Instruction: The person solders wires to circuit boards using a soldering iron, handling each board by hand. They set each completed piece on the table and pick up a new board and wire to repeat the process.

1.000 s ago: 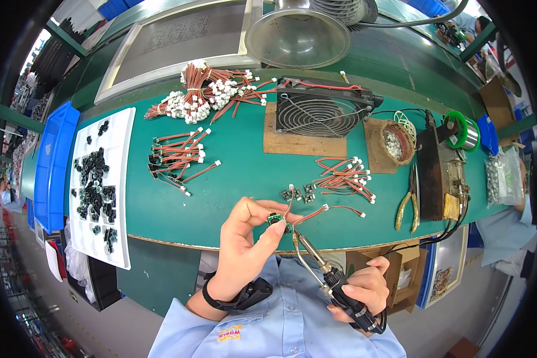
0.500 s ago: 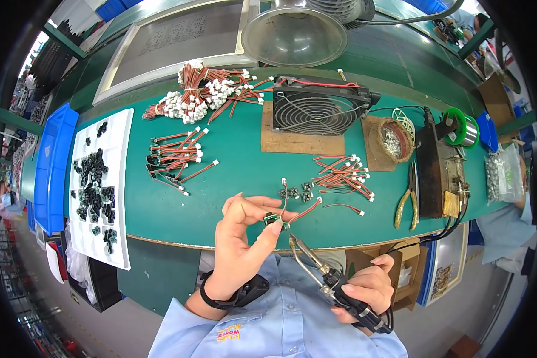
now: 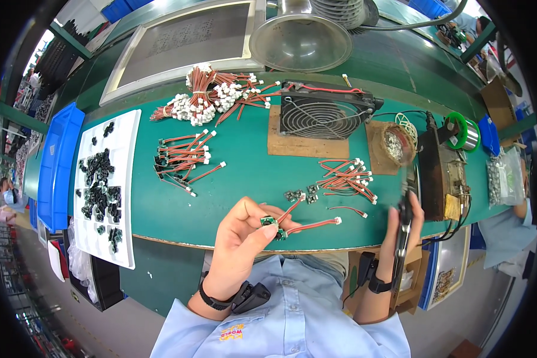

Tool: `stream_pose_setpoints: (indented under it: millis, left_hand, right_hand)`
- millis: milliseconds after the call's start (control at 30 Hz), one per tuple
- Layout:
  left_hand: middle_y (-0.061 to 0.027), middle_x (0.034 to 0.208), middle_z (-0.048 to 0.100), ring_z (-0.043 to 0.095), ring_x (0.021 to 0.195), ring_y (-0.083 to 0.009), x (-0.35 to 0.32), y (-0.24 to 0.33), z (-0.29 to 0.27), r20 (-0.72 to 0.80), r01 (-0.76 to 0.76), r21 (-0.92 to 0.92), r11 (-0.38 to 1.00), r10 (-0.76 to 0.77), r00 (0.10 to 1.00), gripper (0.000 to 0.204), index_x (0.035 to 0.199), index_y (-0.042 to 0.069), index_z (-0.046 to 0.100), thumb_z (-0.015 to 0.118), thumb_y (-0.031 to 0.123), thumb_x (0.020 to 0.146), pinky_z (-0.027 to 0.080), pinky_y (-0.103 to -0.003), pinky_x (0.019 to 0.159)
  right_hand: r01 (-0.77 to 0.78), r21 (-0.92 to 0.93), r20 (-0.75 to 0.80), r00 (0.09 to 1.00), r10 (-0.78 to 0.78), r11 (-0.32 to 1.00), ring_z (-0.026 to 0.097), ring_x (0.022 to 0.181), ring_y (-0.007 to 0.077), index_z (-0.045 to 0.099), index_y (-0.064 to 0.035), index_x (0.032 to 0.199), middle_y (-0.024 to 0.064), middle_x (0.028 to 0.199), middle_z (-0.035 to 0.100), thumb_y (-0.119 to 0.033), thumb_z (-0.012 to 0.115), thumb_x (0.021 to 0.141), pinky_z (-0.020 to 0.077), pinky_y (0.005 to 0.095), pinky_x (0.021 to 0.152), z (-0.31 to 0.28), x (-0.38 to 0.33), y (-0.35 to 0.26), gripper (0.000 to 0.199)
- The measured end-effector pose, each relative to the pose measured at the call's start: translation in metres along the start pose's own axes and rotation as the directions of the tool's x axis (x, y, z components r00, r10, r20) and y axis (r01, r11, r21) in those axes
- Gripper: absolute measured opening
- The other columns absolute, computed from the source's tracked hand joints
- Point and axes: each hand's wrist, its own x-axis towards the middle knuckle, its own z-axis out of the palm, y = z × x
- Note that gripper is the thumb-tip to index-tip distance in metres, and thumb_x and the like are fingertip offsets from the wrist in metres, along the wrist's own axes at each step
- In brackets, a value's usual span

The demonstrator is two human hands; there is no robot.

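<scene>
My left hand (image 3: 241,238) pinches a small green circuit board (image 3: 269,221) between thumb and fingers, above the front of the bench. Two red wire leads with white plugs stick out from it; one lead (image 3: 316,225) reaches to the right. My right hand (image 3: 407,224) is closed around the dark handle of a soldering iron (image 3: 405,209), held upright. Its tip end is smeared by motion, close to a round dish (image 3: 407,143) of silvery bits. Near the left hand lie several small black-and-green boards (image 3: 309,194) and a loose wire lead (image 3: 349,210).
A black fan (image 3: 322,113) stands at the back centre. Bundled wire leads (image 3: 200,98) lie to its left, finished-looking wired pieces (image 3: 185,155) nearer. A white tray (image 3: 125,140) of black parts sits left, beside a blue bin (image 3: 56,173). Right are a soldering station (image 3: 435,173) and solder spool (image 3: 470,132).
My right hand has swung the soldering iron up and right, away from the board, toward the dish. The left hand keeps the board, now turned, its leads pointing more to the right.
</scene>
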Motion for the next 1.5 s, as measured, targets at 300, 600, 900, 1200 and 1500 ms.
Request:
stream_pose_setpoints:
  millis: [300, 600, 900, 1200, 1500]
  left_hand:
    - [-0.0184, 0.088, 0.063, 0.059, 0.089, -0.0252, 0.005, -0.006, 0.001, -0.100, -0.083, 0.146, 0.986, 0.098, 0.990, 0.010, 0.084, 0.005, 0.042, 0.052, 0.005, 0.082, 0.041, -0.037, 0.086]
    - [-0.0182, 0.088, 0.063, 0.058, 0.090, -0.0246, 0.002, -0.004, 0.002, -0.100, -0.088, 0.145, 0.986, 0.103, 0.990, 0.011, 0.085, 0.005, 0.042, 0.052, 0.006, 0.082, 0.041, -0.037, 0.086]
    - [-0.0177, 0.088, 0.063, 0.057, 0.093, -0.0242, 0.002, -0.004, 0.004, -0.092, -0.067, 0.161, 0.985, 0.083, 0.992, 0.010, 0.085, 0.005, 0.042, 0.051, 0.005, 0.082, 0.039, -0.037, 0.088]
    - [-0.0181, 0.088, 0.063, 0.057, 0.092, -0.0238, 0.002, -0.004, 0.005, -0.089, -0.084, 0.191, 0.978, 0.102, 0.991, 0.010, 0.084, 0.006, 0.041, 0.051, 0.005, 0.082, 0.039, -0.037, 0.087]
    - [-0.0182, 0.088, 0.062, 0.057, 0.090, -0.0234, 0.003, -0.003, 0.005, -0.101, -0.083, 0.179, 0.980, 0.102, 0.990, 0.011, 0.083, 0.005, 0.041, 0.052, 0.006, 0.082, 0.039, -0.037, 0.087]
  right_hand:
    - [0.344, 0.404, 0.260, 0.845, -0.467, 0.848, 0.056, 0.070, 0.0126, 0.065, -0.0118, 0.099, 0.0049, 0.078, 0.060, -0.032, 0.072, 0.071, 0.0343, 0.0358, 0.080, -0.025, -0.027, -0.043, 0.035]
    - [0.419, 0.385, 0.515, 0.642, -0.568, 0.822, 0.057, 0.063, 0.0107, 0.068, -0.0167, 0.089, -0.0032, 0.074, 0.063, -0.035, 0.078, 0.059, 0.0299, 0.0342, 0.084, -0.028, -0.033, -0.055, 0.036]
    - [0.422, 0.366, 0.525, 0.642, -0.559, 0.829, 0.056, 0.064, 0.0103, 0.068, -0.0172, 0.090, -0.0037, 0.074, 0.063, -0.033, 0.078, 0.059, 0.0307, 0.0332, 0.082, -0.028, -0.031, -0.058, 0.036]
    - [0.426, 0.361, 0.534, 0.636, -0.558, 0.830, 0.056, 0.063, 0.0103, 0.068, -0.0177, 0.090, -0.0041, 0.074, 0.063, -0.034, 0.078, 0.059, 0.0316, 0.0332, 0.080, -0.028, -0.032, -0.058, 0.037]
    - [0.500, 0.283, 0.418, 0.704, -0.574, 0.819, 0.055, 0.071, 0.0154, 0.060, -0.0108, 0.099, 0.0067, 0.080, 0.059, -0.036, 0.071, 0.070, 0.0346, 0.0395, 0.076, -0.025, -0.032, -0.044, 0.040]
